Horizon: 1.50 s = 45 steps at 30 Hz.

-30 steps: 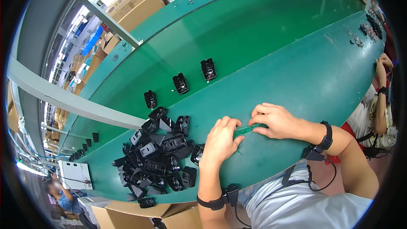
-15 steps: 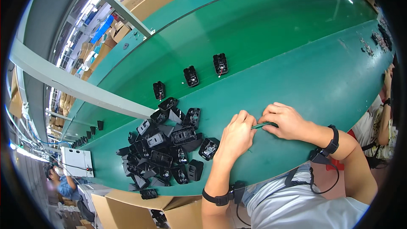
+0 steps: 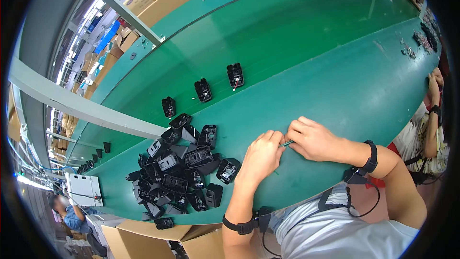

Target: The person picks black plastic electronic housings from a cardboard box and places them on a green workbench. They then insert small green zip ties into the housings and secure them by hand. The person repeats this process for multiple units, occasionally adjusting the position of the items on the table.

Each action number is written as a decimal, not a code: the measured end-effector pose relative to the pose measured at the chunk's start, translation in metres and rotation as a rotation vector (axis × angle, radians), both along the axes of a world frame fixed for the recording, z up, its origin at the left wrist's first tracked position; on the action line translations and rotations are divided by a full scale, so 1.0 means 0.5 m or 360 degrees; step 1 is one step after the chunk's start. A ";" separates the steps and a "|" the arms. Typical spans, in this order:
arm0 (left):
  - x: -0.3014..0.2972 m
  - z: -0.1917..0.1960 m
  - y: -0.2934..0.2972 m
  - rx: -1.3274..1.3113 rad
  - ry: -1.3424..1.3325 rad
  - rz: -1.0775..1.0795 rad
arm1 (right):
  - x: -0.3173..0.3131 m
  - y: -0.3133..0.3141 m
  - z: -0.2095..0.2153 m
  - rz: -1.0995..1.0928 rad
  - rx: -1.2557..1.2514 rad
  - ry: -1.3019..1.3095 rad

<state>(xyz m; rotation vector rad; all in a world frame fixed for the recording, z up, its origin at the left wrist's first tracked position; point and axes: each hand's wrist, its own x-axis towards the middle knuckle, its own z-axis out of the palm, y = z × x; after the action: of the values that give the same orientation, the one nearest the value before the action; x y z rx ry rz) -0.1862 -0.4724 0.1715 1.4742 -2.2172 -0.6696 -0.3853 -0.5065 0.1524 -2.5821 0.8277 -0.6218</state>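
Observation:
A thin, dark green stick-like thing [image 3: 286,143] spans the small gap between my hands, just above the green bench. Most of it is hidden by my fingers, and its kind does not show. My left hand [image 3: 261,157] is closed on its left end, fingers bent and pressed together. My right hand [image 3: 310,139] pinches the other end, knuckles up. Just left of my left hand lies an open black plastic housing [image 3: 228,170] with small parts inside. Beyond it is a heap of similar black housings [image 3: 174,184], tumbled over one another.
Three black housings with wires stand on the green conveyor belt [image 3: 306,29], among them the nearest one [image 3: 235,76]. A grey metal post [image 3: 86,98] slants down to the heap. A cardboard box [image 3: 139,232] stands below the bench edge. Another person's hand [image 3: 435,80] is at the far right.
The green thing now shows less between my hands, which have come closer together. The whole view has shifted slightly, so the bench and the heap appear further left.

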 end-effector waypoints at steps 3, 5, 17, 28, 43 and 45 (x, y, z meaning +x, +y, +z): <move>-0.002 0.007 -0.008 0.0047 0.0063 0.0019 | -0.002 0.004 0.003 -0.0005 -0.0041 0.0033; -0.004 0.004 -0.006 0.0105 0.0125 0.0044 | -0.001 0.009 -0.005 0.0002 -0.0088 0.0144; 0.004 0.008 -0.008 -0.0033 -0.0002 0.0016 | -0.007 0.001 -0.007 0.0006 0.0263 -0.0156; -0.008 0.012 -0.010 -0.0083 0.0070 0.0228 | -0.017 -0.033 0.007 -0.0041 0.0553 -0.0442; -0.028 0.008 -0.016 -0.0081 0.0705 0.0306 | -0.025 -0.059 -0.006 0.0036 0.1680 -0.0862; -0.025 0.004 -0.017 -0.0156 0.0707 0.0288 | -0.027 -0.061 -0.004 0.0014 0.1676 -0.0818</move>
<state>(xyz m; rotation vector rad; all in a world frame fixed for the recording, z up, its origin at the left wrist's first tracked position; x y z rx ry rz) -0.1989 -0.4811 0.1736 1.3070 -1.7343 -0.7342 -0.3987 -0.5372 0.1504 -1.3942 0.6884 -0.5814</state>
